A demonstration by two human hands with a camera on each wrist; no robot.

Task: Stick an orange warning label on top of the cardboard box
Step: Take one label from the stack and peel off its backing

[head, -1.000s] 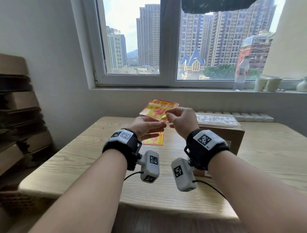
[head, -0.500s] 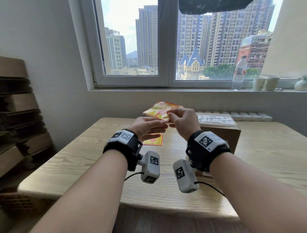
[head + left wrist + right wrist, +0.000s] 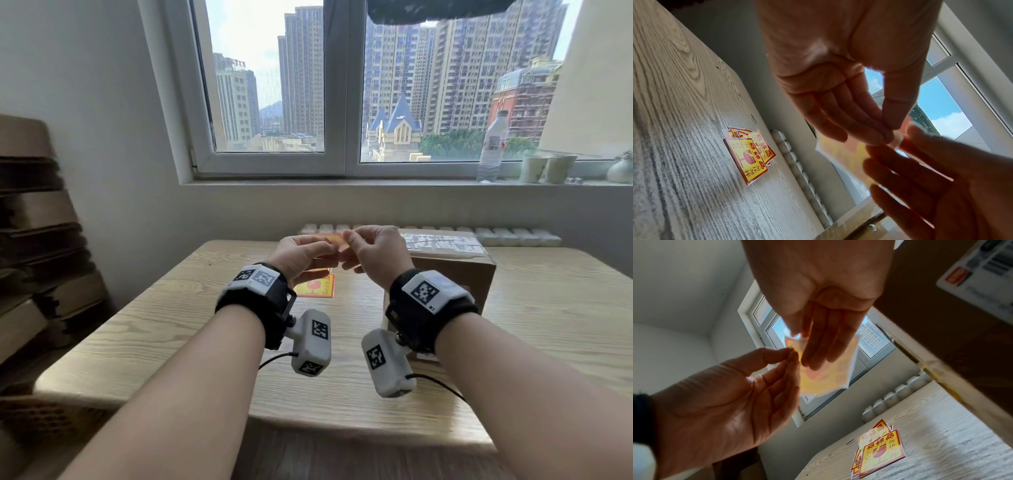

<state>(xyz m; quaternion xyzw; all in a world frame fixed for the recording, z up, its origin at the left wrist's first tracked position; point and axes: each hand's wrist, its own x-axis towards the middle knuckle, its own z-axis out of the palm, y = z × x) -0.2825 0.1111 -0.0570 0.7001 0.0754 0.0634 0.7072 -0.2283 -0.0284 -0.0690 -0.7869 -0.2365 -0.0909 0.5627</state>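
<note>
**Label held at one corner between both hands, above the counter**

Item 1. Orange warning label (image 3: pixel 824 378): one sheet, orange and yellow, held in the air above the counter (image 3: pixel 171 329), in front of the window (image 3: pixel 274 102). In the head view only a thin strip of it shows between the fingers, seen close to edge-on. In the right wrist view the sheet hangs beyond the fingers, blurred, with light shining through it.

Item 2. Left hand (image 3: pixel 301 255): thumb and forefinger pinch a corner of the label; the other fingers lie loosely curved beneath.

Item 3. Right hand (image 3: pixel 373 253): fingertips meet the left hand's at the same corner and pinch the label there; the remaining fingers extend along the sheet's near face.

Item 4. Cardboard box (image 3: pixel 455 270): stands on the counter just right of the hands, partly hidden by the right wrist. A white printed sheet (image 3: pixel 442 241) lies on its top. The held label is apart from the box, up and to its left.

Item 5. Spare labels (image 3: pixel 752 155): a small fanned stack, yellow and red with a broken-glass symbol, flat on the counter below the left hand.

Change from the earlier frame: the label then stood tilted with its printed face plainly visible beyond the fingers; now it lies flatter to the head view, nearly hidden by the hands. Both hands remain together at the same place left of the box.
</note>
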